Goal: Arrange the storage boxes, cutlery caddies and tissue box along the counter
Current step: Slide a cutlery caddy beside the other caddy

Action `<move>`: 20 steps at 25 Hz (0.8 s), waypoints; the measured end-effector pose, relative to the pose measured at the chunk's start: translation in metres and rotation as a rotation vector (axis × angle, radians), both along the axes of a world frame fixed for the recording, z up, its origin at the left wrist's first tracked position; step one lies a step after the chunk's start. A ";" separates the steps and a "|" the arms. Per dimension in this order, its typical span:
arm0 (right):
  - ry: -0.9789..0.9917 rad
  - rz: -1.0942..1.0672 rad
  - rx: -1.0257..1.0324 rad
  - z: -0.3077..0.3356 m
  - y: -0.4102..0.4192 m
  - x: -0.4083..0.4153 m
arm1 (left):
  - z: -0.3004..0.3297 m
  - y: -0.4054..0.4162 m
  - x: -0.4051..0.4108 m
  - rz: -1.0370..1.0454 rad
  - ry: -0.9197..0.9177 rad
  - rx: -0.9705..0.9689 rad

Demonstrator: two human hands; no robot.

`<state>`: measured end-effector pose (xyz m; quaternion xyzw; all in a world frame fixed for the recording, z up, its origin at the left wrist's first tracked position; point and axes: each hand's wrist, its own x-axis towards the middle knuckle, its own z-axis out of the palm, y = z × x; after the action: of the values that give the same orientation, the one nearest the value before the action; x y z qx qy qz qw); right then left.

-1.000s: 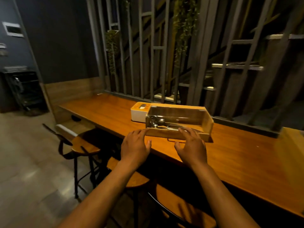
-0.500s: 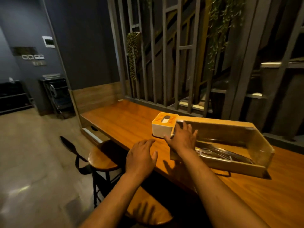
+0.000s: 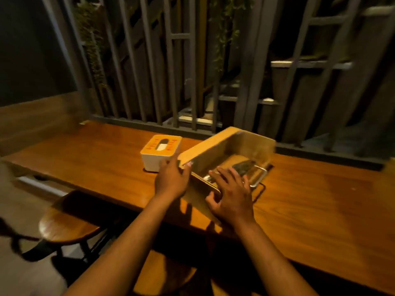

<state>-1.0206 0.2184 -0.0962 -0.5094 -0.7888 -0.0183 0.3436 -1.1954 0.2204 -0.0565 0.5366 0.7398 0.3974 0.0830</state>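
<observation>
A wooden cutlery caddy point(image 3: 245, 144) with metal cutlery point(image 3: 243, 167) inside sits skewed on the wooden counter point(image 3: 96, 159), its long side running diagonally away from me. My left hand point(image 3: 171, 178) grips its near left corner, thumb on the rim. My right hand point(image 3: 230, 195) holds the near wall, fingers hooked over the edge and thumb outside. A white tissue box with an orange top point(image 3: 160, 152) stands just left of the caddy, close to my left hand. The caddy is blurred by motion.
A grey slatted screen point(image 3: 171, 82) with hanging plants runs along the counter's far edge. Round wooden stools point(image 3: 66, 223) stand under the near edge, one more stool point(image 3: 162, 272) below my arms. Bare counter extends left and right of the caddy.
The caddy has swung from lying along the counter to a diagonal. My left hand moved from hovering onto its left corner, and my right hand shifted from that end to the near wall.
</observation>
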 end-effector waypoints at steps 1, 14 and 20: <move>0.048 -0.002 -0.028 -0.001 -0.006 0.015 | 0.002 0.006 0.001 0.033 -0.029 0.006; 0.228 -0.262 -0.067 -0.004 -0.045 0.079 | -0.008 -0.003 0.036 -0.393 -0.635 -0.360; 0.214 -0.390 0.009 -0.012 -0.070 0.145 | -0.013 -0.006 0.111 -0.502 -0.579 -0.327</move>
<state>-0.8758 0.1481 -0.1082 -0.6498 -0.6341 -0.0337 0.4177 -1.0847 0.2148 -0.0695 0.5460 0.5855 0.3767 0.4661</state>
